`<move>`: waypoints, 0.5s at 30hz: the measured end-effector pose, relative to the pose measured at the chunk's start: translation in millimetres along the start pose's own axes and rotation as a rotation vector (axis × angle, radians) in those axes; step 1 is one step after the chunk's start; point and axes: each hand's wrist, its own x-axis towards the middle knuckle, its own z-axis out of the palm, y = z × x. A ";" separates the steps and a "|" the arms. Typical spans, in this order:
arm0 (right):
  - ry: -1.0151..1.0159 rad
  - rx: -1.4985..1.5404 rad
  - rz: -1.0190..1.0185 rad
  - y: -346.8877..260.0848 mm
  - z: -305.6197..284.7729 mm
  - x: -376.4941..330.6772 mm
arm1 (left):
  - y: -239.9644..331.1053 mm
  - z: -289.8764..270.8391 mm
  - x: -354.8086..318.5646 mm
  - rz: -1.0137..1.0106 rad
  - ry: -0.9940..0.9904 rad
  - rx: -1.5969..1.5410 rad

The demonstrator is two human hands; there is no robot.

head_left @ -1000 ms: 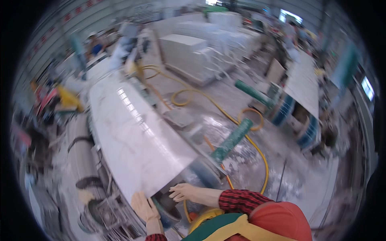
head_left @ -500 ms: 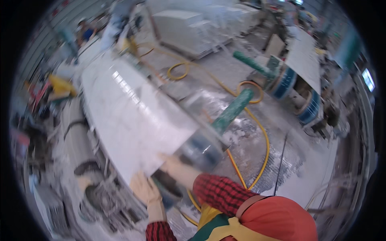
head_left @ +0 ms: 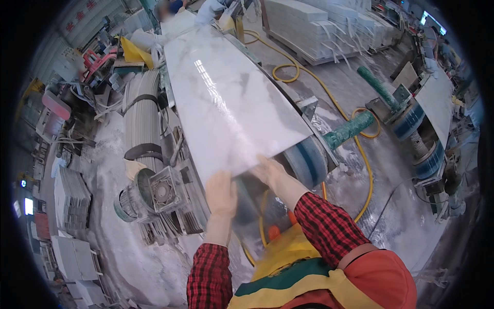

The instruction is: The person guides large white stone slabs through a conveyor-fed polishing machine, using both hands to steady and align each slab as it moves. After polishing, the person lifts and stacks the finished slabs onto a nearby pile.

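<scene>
A long white polished stone slab [head_left: 226,113] lies lengthwise on a roller conveyor. Light glares in a streak along its glossy top. At the slab's near left corner, my left hand [head_left: 221,194] is closed on the edge, fingertips curled at the rim. My right hand [head_left: 268,172] grips the same near edge a little to the right, with its thumb side toward the left hand. The undersides of both grips are hidden. Just right of my right hand, the blue-banded conveyor roller [head_left: 306,162] shows past the slab's end.
A green post [head_left: 350,130] juts out right of the conveyor, near a yellow hose [head_left: 368,177] on the wet floor. At left are a motor [head_left: 135,198] and a strapped bundle of strips [head_left: 141,113]. Stacked white slabs [head_left: 303,31] stand behind; another conveyor [head_left: 406,121] is at right.
My view has swung, so the slab and conveyor appear higher and farther right. Both hands stay at the slab's near edge. The picture is sharper now.
</scene>
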 end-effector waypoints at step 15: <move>-0.009 -1.751 -0.595 -145.9 -20.2 -68.8 | -29.4 22.5 101.5 -0.205 -0.008 0.216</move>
